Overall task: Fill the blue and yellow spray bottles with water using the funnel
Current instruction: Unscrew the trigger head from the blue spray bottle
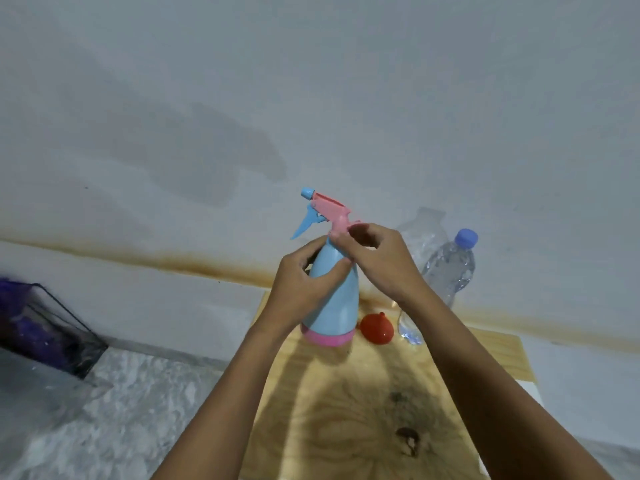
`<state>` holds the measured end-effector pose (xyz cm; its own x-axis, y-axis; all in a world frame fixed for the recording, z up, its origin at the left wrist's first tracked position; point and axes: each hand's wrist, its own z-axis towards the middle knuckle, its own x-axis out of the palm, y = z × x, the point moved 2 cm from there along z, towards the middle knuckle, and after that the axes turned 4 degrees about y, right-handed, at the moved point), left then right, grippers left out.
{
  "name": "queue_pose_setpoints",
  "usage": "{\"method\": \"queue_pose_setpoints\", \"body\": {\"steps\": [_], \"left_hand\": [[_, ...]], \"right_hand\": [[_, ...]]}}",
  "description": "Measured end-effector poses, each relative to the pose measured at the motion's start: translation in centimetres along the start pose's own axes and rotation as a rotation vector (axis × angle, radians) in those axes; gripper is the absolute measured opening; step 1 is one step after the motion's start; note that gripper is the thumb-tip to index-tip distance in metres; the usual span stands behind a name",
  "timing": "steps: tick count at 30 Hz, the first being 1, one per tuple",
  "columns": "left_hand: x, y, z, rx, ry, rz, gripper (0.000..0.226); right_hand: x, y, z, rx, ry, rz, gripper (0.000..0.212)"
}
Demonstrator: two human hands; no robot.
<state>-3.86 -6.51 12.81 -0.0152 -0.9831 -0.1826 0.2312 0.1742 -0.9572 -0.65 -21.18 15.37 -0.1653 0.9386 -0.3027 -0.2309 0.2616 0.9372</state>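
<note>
Head view: the blue spray bottle [334,299] is seen tilted, between both hands, over the far end of the wooden table [346,410]; whether its pink base touches the wood cannot be told.
Left hand [298,289]: curled round the upper body of the bottle, thumb laid across the front.
Right hand [381,261]: fingertips pinched on the pink collar just under the sprayer head [332,207]; nothing else is held.
Step judged: the head is being turned on its thread; which way cannot be told.
Fill level: hidden, as the plastic is opaque.
Handling: a light, thin-walled, smooth shell is expected, and a hard squeeze may dent it. The body is best held low and firmly, and the collar turned rather than the trigger, which looks slender and easily snapped.
Funnel [375,329]: red, lying mouth-down on the table just behind the bottle's base.
Water bottle [448,268]: clear, blue-capped, near the wall; a second clear bottle is partly hidden by the right hand.
Yellow bottle: not seen.
</note>
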Motion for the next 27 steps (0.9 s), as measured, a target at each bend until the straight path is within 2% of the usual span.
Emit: {"method": "queue_pose_setpoints", "body": {"steps": [5, 10, 13, 18, 22, 27], "left_hand": [[0.0, -1.0, -0.9, 0.018, -0.031, 0.021, 0.032], [-0.1, -0.8, -2.0, 0.007, -0.003, 0.075, 0.070], [-0.5, -1.2, -2.4, 0.023, -0.004, 0.074, 0.064], [-1.5, -1.1, -2.8, 0.007, 0.079, 0.035, 0.052], [-2.3, -1.3, -3.1, -0.028, 0.124, 0.010, 0.043], [-3.0, -1.2, -3.6, -0.089, 0.226, -0.157, 0.048]], "right_hand": [[0.4, 1.3, -0.8, -0.048, -0.095, -0.061, 0.029], [0.5, 2.4, -1.3, -0.093, -0.165, -0.022, 0.024], [0.9, 2.9, -1.7, -0.084, -0.163, 0.003, 0.020], [1.2, 3.0, -1.9, -0.065, -0.104, 0.020, 0.028], [1.6, 3.2, -1.9, -0.075, -0.044, 0.031, 0.024], [0.8, 3.2, -1.8, -0.049, 0.271, 0.168, 0.030]]}}
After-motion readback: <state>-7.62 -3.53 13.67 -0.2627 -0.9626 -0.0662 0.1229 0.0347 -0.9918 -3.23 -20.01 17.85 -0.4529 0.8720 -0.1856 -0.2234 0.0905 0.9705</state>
